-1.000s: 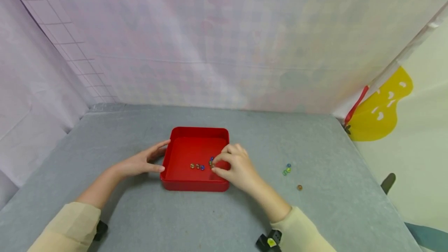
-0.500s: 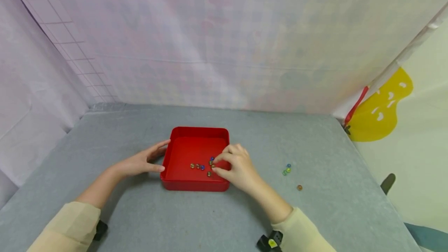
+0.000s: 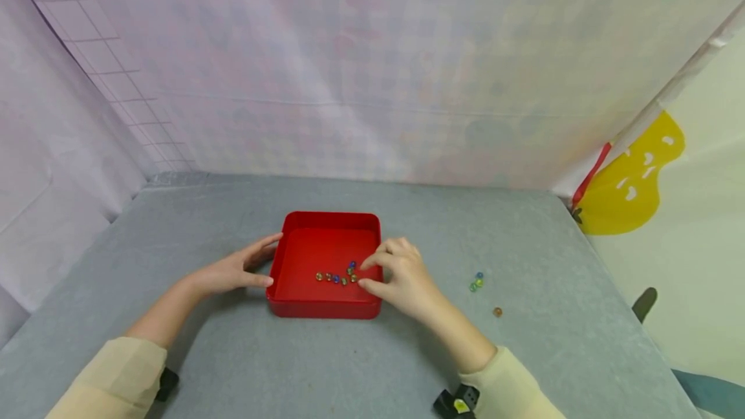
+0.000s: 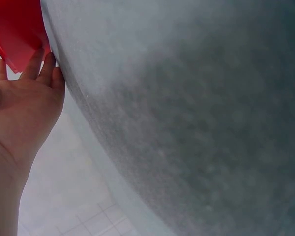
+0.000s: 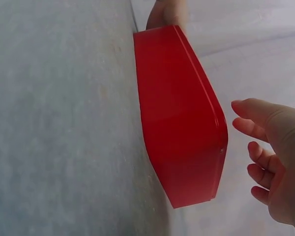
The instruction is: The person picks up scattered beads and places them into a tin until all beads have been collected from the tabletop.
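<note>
In the head view, a square red tray (image 3: 323, 310) sits on the grey cloth, with several small glass marbles (image 3: 335, 279) in a loose row on its floor. My left hand (image 3: 235, 270) rests against the tray's left wall, fingers extended and thumb at the near corner. The left wrist view also has those fingertips at the red wall. Over the tray's right rim is my right hand (image 3: 404, 280), its thumb and forefinger apart with nothing between them. From the right wrist view, the right hand (image 5: 273, 152) hovers clear of the tray's outer wall (image 5: 179, 113), fingers loosely bent.
Right of the tray, a small cluster of green and blue marbles (image 3: 478, 283) lies on the cloth (image 3: 553, 290). A single amber marble (image 3: 497, 311) is nearer to me. White curtains (image 3: 372, 83) close off the back and the left side.
A marble came into view below the right fingers, then rolled a little away from me into the row. My right hand drew slightly right and its fingertips parted. The left hand stayed put.
</note>
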### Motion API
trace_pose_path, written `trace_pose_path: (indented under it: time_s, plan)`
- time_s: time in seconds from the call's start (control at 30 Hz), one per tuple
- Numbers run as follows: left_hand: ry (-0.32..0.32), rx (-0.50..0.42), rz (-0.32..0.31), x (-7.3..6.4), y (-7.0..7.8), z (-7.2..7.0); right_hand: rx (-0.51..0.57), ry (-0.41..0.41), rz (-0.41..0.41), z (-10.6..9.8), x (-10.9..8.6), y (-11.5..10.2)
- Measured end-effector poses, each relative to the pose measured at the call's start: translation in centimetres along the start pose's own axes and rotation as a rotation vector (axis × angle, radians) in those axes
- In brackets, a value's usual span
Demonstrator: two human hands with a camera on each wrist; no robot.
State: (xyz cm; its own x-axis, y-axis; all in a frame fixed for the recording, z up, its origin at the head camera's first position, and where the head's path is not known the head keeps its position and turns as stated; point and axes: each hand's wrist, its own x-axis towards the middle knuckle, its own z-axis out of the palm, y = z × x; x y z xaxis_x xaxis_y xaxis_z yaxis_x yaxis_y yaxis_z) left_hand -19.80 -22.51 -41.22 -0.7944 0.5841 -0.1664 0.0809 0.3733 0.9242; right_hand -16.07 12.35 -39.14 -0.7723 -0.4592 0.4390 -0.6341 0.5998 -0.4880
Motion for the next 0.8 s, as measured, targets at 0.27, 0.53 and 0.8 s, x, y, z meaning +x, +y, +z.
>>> trace_pose_path:
  time_s: [0.27,0.53,0.8]
  plan:
    - [-0.006,-0.007,0.005,0.1,-0.1,0.0,-0.017,0.013,-0.011,-0.6,-0.4,0.1]
    - [-0.001,-0.008,0.002,0.0,0.0,0.0,-0.033,0.064,-0.047,-1.4,-0.9,0.6]
    - [0.006,0.005,-0.004,0.1,0.0,0.0,-0.028,0.069,-0.040,-2.4,-1.5,1.0]
